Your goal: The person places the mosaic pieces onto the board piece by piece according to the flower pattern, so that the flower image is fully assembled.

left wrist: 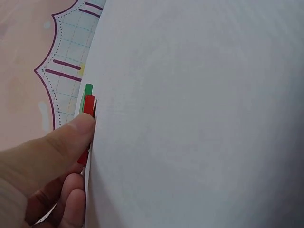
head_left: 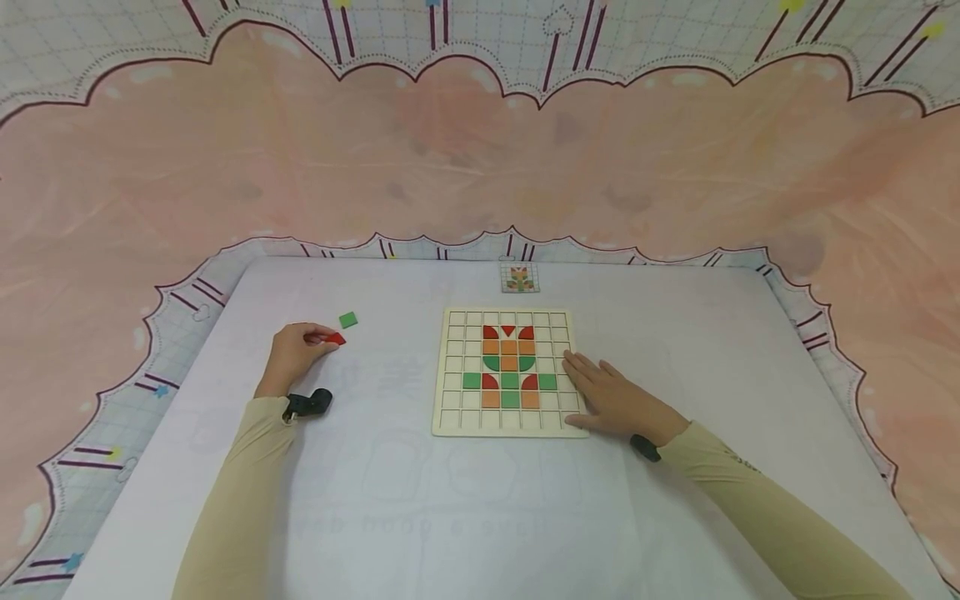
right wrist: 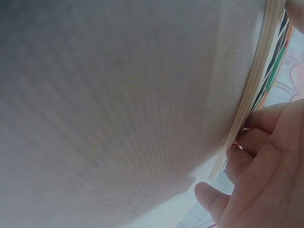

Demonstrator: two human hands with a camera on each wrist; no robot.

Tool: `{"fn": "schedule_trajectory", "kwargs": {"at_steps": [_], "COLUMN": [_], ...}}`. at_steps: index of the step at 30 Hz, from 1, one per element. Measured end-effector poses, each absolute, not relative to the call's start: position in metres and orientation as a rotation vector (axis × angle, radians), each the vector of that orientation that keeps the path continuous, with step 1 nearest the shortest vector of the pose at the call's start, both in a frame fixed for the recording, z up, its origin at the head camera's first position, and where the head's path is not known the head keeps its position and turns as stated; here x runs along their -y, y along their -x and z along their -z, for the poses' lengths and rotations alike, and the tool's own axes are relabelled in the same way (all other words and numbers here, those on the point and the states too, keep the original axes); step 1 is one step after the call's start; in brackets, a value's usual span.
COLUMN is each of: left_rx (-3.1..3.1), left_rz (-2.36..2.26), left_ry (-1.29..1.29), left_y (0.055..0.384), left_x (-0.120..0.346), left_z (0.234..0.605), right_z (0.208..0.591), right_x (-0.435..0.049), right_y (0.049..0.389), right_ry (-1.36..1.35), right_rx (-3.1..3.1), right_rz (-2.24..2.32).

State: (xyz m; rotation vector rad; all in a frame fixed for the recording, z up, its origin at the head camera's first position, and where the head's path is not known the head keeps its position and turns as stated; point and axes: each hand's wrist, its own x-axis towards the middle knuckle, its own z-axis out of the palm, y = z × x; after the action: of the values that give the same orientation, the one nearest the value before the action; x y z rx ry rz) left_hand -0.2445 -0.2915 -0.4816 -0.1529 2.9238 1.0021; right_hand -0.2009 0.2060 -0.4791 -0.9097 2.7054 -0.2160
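Note:
My left hand [head_left: 295,350] pinches a red tile [head_left: 336,339] between thumb and fingers, low over the table's left part. In the left wrist view the red tile [left wrist: 89,105] shows edge-on past the thumb. Just beyond it lies a green square tile [head_left: 348,320]. A pale gridded board [head_left: 457,417] sits mid-table, bearing red, orange and green tiles arranged in a flower-like pattern. Against the board's right edge rests my right hand [head_left: 615,400], fingers extended. The right wrist view shows its fingers touching the board's wooden side [right wrist: 251,83].
A small pattern card [head_left: 520,277] with a similar flower picture lies behind the board, near the far edge. White cloth covers the table [head_left: 420,500]. A peach-coloured printed cloth [head_left: 480,167] with a scalloped border surrounds it. Black wrist cameras [head_left: 309,405] are strapped on both wrists.

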Motion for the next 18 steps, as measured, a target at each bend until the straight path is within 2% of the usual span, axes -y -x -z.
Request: {"fn": "schedule_trajectory", "kwargs": {"at_steps": [7, 18], "left_rx": [-2.899, -2.817], "left_rz": [-1.032, -1.081], "left_ry": [0.106, -0.288], "left_y": [0.238, 0.226], "left_x": [0.275, 0.201], "left_z": [0.473, 0.465], "right_z": [0.479, 0.480], "right_x": [-0.205, -0.205], "right_y": [0.201, 0.201], "right_ry": [0.907, 0.898], "right_rx": [-2.701, -2.704], "right_rz": [0.213, 0.203]}}
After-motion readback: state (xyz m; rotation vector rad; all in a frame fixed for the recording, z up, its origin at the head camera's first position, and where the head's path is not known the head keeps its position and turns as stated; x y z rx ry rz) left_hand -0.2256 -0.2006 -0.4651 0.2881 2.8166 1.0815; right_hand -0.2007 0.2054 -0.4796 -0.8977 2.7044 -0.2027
